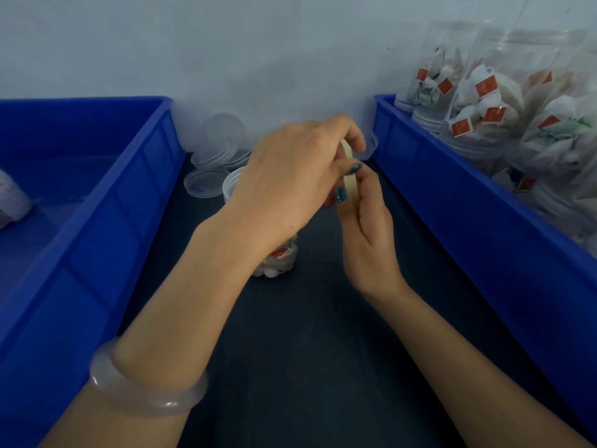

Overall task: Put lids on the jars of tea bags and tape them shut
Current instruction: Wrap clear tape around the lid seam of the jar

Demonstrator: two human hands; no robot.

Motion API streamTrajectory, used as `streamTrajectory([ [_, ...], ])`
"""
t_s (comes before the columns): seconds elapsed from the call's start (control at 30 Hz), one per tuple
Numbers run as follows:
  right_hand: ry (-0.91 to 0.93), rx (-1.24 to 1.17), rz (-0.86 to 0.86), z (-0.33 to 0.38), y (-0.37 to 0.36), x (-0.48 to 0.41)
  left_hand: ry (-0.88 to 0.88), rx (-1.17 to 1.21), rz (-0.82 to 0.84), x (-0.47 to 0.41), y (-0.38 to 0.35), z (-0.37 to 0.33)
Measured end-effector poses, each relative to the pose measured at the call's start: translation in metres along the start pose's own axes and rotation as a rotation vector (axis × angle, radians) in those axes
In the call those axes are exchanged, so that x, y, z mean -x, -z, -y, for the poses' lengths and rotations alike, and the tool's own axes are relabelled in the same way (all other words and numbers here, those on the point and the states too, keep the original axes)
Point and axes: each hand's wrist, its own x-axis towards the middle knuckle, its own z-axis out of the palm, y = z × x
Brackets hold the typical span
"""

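A pale, narrow tape roll [349, 182] is held edge-on between both hands above the dark table. My left hand [290, 179] curls over its top and left side. My right hand [368, 227] pinches its lower right edge. Behind and below my left hand stands a clear jar of tea bags [277, 260] with a white lid [233, 185], mostly hidden by the wrist. Loose clear lids [206, 184] lie piled at the back against the wall.
A blue bin [106, 208] on the left holds a whitish bundle [13, 202]. A blue bin [452, 202] on the right is piled with several clear jars of tea bags [491, 101]. The dark table strip [323, 350] runs between them.
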Motion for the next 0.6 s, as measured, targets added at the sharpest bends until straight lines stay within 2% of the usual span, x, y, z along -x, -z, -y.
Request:
streamTrajectory([
  [0.07,-0.028,0.007,-0.009,-0.003,0.004,-0.004,-0.029,0.034,0.107,0.002,0.002,-0.004],
  [0.13,-0.046,0.025,-0.009,-0.005,0.008,-0.007,-0.040,0.022,0.131,0.002,0.004,-0.005],
  [0.3,-0.083,0.081,-0.004,-0.005,0.008,-0.007,-0.078,-0.237,-0.043,0.002,0.009,0.000],
  [0.4,-0.060,0.120,0.000,-0.002,0.007,-0.003,-0.108,-0.371,-0.024,0.004,0.010,0.002],
  [0.6,0.104,0.369,0.067,-0.002,0.010,-0.001,-0.079,-0.344,-0.021,0.005,0.017,-0.001],
])
